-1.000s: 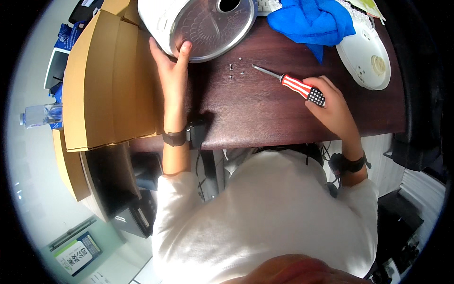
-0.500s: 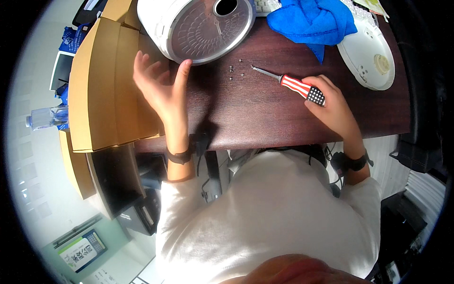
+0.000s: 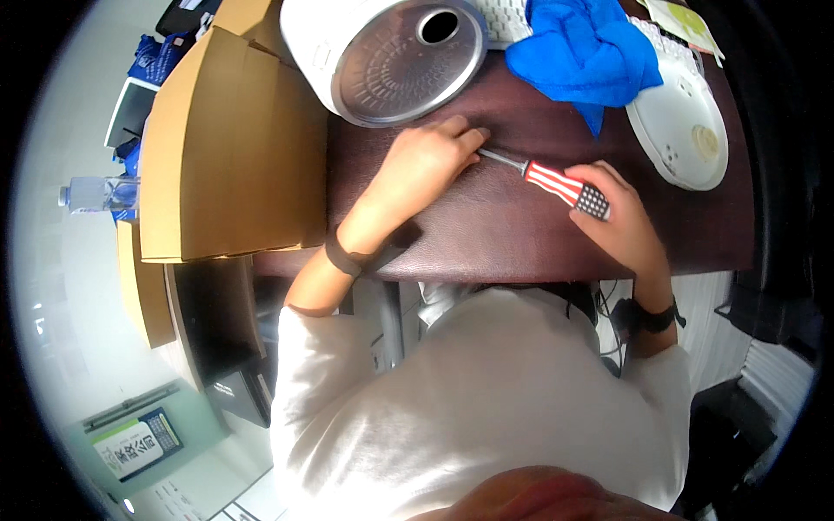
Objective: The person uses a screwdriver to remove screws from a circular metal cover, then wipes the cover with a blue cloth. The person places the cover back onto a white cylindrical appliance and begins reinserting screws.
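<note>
My right hand (image 3: 618, 227) is wrapped round the handle of a screwdriver (image 3: 556, 184), striped red and white with a black, white-starred end. Its metal shaft points left across the dark table. At the shaft's tip my left hand (image 3: 424, 165) has its fingers bent together, and what they hold, if anything, is hidden. The small screws seen earlier on the table are covered by that hand. Just beyond it a white appliance (image 3: 311, 52) lies with its round metal plate (image 3: 391, 74) facing me, a dark round hole in the plate.
A blue cloth (image 3: 584, 56) lies at the back, partly over a white keyboard (image 3: 506, 22). To the right is a white oval cover (image 3: 678, 130). Cardboard boxes (image 3: 234, 156) stand along the left of the dark wooden table (image 3: 486, 239), with a plastic bottle (image 3: 100, 194) beyond them.
My left hand has moved right from beside the appliance to the screwdriver's tip, and its spread fingers have closed. The right hand still grips the screwdriver, nearly in place.
</note>
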A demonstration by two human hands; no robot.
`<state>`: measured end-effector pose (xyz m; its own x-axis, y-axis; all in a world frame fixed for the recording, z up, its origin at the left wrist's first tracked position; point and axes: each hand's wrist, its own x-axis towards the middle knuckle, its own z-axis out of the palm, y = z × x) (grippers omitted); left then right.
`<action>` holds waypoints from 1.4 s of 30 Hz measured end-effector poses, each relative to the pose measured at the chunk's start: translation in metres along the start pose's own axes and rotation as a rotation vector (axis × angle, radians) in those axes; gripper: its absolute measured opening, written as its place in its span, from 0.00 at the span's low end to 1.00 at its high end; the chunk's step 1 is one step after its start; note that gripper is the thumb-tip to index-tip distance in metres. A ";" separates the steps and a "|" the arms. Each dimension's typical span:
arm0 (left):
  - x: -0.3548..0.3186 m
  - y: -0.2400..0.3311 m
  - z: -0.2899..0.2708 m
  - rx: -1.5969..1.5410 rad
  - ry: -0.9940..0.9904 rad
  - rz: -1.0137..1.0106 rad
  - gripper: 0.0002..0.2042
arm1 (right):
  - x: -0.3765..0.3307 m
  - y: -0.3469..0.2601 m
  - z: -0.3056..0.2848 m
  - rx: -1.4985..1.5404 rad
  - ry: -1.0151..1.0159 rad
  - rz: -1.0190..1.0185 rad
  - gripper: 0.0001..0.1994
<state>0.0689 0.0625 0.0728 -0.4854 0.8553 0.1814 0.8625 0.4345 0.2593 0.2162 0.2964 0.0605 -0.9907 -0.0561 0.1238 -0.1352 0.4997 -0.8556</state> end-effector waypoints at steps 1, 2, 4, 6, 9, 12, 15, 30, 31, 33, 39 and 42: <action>0.002 -0.004 0.003 0.004 -0.011 0.016 0.13 | -0.001 0.000 -0.001 0.006 0.001 0.002 0.20; 0.003 -0.006 0.008 -0.014 0.011 0.032 0.11 | -0.002 0.000 -0.002 0.010 -0.003 0.005 0.20; 0.004 -0.010 0.009 -0.023 0.002 0.022 0.10 | 0.000 0.002 -0.002 0.000 0.009 -0.007 0.20; 0.005 -0.015 0.012 -0.038 0.007 0.005 0.09 | 0.000 0.003 -0.003 -0.012 0.021 0.001 0.20; 0.005 -0.025 0.014 -0.053 0.028 -0.035 0.08 | 0.000 0.006 -0.003 -0.014 0.036 0.027 0.20; 0.007 -0.020 0.008 -0.094 0.026 -0.067 0.09 | 0.000 0.007 -0.004 -0.008 0.042 0.034 0.20; 0.006 -0.019 0.013 -0.157 0.078 -0.044 0.10 | 0.002 0.008 -0.003 0.012 0.025 0.005 0.20; 0.000 -0.023 0.004 -0.064 0.108 -0.124 0.10 | 0.004 0.007 0.003 -0.085 0.059 0.116 0.19; -0.002 -0.021 -0.001 -0.062 0.150 -0.143 0.10 | 0.006 0.009 0.004 -0.162 0.058 0.062 0.19; -0.005 -0.014 -0.013 -0.032 0.261 -0.158 0.09 | 0.011 0.018 0.008 -0.317 0.059 -0.048 0.18; -0.022 -0.012 -0.042 0.344 0.722 -0.166 0.17 | 0.020 0.027 0.010 -0.536 0.068 -0.083 0.20; -0.029 -0.016 -0.042 0.350 0.763 -0.271 0.26 | 0.038 0.013 0.002 -0.538 0.072 -0.188 0.20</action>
<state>0.0628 0.0187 0.1031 -0.5347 0.3433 0.7722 0.6378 0.7634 0.1022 0.1773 0.2992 0.0534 -0.9443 -0.1367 0.2995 -0.2643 0.8572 -0.4420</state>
